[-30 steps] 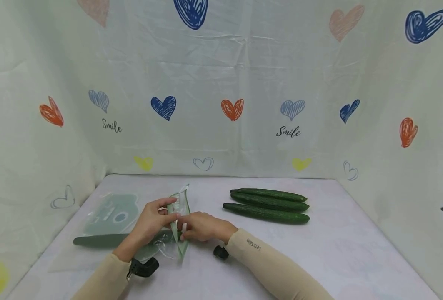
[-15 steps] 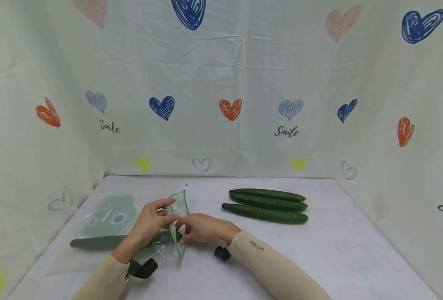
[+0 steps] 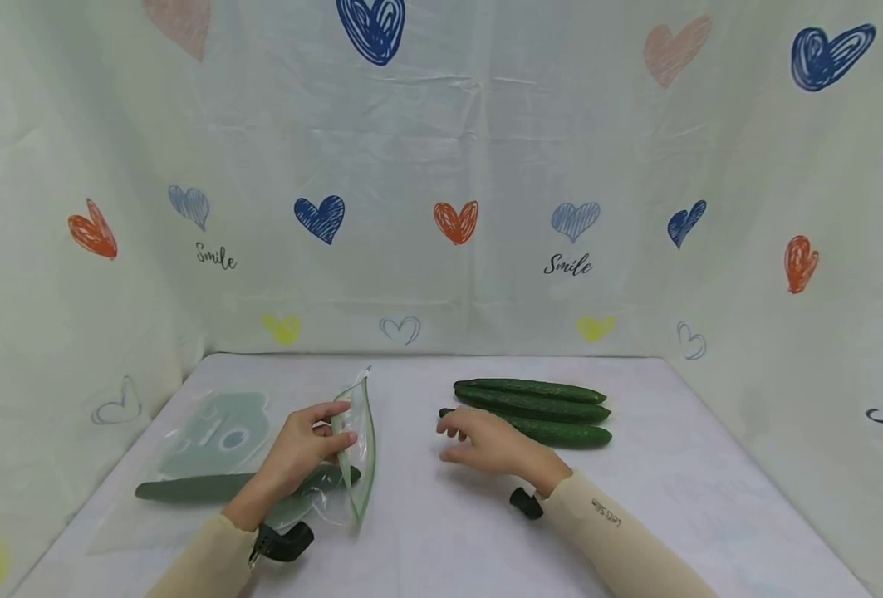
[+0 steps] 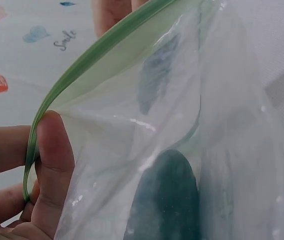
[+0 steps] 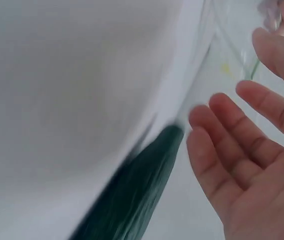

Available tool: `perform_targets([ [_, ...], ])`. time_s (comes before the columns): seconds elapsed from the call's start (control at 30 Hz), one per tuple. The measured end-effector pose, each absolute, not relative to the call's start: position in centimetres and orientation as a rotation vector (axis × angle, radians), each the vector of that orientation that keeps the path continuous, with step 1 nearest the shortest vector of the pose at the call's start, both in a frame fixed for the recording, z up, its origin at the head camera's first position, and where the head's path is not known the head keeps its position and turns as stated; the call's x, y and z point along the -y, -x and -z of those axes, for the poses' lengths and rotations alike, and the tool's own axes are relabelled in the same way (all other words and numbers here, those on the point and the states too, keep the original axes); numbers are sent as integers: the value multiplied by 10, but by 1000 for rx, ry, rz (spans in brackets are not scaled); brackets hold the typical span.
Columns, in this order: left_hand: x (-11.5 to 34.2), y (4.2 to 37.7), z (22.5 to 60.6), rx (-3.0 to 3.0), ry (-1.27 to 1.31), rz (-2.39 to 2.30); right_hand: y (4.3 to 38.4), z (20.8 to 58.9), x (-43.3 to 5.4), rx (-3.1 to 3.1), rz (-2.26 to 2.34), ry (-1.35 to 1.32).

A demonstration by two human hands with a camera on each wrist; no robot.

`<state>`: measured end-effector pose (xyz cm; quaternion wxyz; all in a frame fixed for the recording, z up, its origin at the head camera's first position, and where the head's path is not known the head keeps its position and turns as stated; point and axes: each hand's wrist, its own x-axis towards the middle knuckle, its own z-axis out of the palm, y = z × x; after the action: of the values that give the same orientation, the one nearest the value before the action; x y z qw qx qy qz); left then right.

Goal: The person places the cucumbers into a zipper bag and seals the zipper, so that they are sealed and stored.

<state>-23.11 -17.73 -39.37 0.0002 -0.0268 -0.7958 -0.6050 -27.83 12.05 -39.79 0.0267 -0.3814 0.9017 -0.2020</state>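
Observation:
My left hand (image 3: 302,444) pinches the green-edged mouth of a clear zip bag (image 3: 366,465), which stands open toward the right. Inside that bag lies one cucumber (image 3: 187,488); its rounded end (image 4: 167,195) shows through the plastic in the left wrist view. My right hand (image 3: 489,444) is off the bag, its fingers loosely bent and holding nothing. It hovers by the front one of three loose cucumbers (image 3: 561,433), hiding part of it in the head view. In the right wrist view, a blurred cucumber (image 5: 136,185) lies beside the fingertips, apart from the palm.
A pale green printed panel (image 3: 220,428) with a white ring lies flat at the left; I cannot tell whether it is part of the held bag. All rests on a white-covered table (image 3: 426,540). Behind it hangs a heart-printed curtain (image 3: 516,307).
My right hand has let go of the bag and moved right, to the loose cucumbers. The left hand keeps its hold on the bag's mouth, which now gapes wider.

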Motion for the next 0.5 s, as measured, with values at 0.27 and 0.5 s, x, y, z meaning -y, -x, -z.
perform_targets([
  [0.27,179,229,397,2519,72,1865,280,402,-183,-2994,647,998],
  [0.5,179,229,396,2518,51,1854,283,407,-209,-3071,606,807],
])
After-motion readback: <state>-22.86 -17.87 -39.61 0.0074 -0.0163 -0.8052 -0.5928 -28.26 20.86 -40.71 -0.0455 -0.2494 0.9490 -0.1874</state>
